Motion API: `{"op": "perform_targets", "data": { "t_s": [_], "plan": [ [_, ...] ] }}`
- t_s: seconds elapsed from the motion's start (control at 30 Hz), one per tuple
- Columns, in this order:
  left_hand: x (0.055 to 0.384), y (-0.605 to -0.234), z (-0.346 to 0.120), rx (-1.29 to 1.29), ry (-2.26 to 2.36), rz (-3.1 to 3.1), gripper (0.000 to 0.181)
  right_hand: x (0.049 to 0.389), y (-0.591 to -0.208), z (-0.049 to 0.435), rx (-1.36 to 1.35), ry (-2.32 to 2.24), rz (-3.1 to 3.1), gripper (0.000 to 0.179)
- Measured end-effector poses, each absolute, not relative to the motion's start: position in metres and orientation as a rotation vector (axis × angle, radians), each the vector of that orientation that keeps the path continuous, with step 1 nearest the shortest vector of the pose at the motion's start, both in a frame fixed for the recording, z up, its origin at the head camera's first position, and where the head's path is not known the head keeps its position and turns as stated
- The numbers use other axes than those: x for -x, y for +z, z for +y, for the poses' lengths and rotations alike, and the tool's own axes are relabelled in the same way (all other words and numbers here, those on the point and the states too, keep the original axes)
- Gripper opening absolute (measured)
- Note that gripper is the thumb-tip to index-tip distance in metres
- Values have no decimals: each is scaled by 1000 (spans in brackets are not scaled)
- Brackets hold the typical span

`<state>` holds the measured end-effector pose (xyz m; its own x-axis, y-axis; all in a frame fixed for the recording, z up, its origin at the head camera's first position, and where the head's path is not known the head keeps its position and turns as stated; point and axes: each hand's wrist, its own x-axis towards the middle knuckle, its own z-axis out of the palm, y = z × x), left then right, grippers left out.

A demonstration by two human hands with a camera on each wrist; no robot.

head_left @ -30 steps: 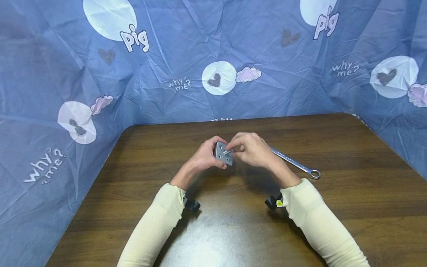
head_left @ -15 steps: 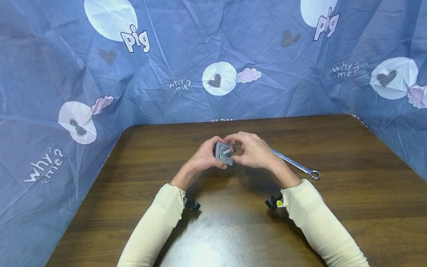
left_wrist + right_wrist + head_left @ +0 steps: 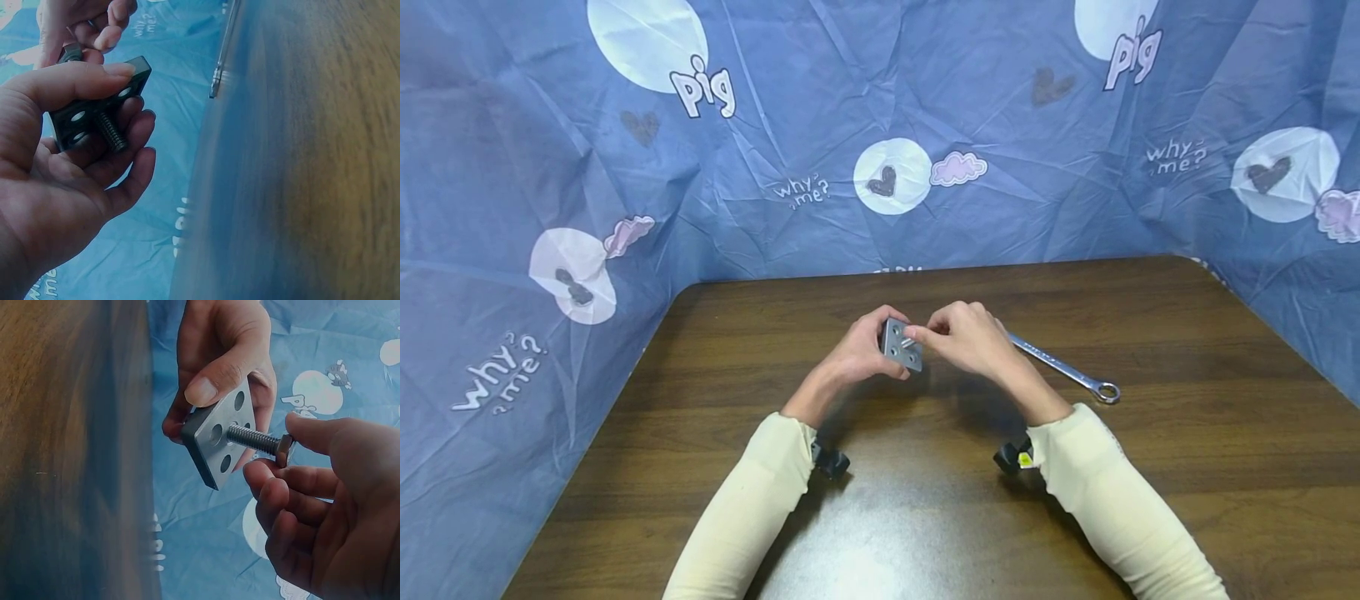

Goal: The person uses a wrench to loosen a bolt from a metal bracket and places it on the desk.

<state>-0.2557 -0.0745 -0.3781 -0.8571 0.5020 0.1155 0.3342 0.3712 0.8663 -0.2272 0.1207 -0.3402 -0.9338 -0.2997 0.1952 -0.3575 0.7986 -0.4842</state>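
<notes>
My left hand (image 3: pixel 861 348) grips a small square metal plate (image 3: pixel 203 447) by its edges, thumb on one side and fingers on the other. Round holes go through the plate. A hex bolt (image 3: pixel 256 439) runs through its middle hole, and the threaded end of the bolt (image 3: pixel 111 131) sticks out on the far side in the left wrist view. Between the bolt head and the plate a length of thread shows. My right hand (image 3: pixel 972 340) pinches the bolt head with thumb and fingers; the thumb covers the head in the head view.
A combination wrench (image 3: pixel 1063 367) lies on the brown wooden table (image 3: pixel 760 333), just right of and partly behind my right hand. A blue printed cloth (image 3: pixel 820 108) hangs behind the table and at both sides. Black wrist cameras sit below both cuffs.
Half a second ago my right fingers were spread off the bolt head, which showed between them. They have closed on it again, thumb nearer the plate. Left hand and plate stay put.
</notes>
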Motion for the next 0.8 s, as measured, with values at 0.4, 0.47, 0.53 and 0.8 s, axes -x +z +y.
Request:
{"op": "perform_targets", "data": {
  "t_s": [0.4, 0.47, 0.53, 0.8],
  "plan": [
    [256, -379, -73, -754, 1497, 2454, 67, 227, -339, 121, -726, 795, -2756, 18],
    [257, -379, -73, -754, 1497, 2457, 67, 227, -338, 121, -756, 783, -2739, 20],
    [257, -379, -73, -755, 1497, 2458, 68, 226, -338, 121, -775, 784, -2728, 20],
    [256, -379, -72, -749, 1497, 2459, 68, 225, -340, 120, -817, 814, -2679, 21]
  ]
}}
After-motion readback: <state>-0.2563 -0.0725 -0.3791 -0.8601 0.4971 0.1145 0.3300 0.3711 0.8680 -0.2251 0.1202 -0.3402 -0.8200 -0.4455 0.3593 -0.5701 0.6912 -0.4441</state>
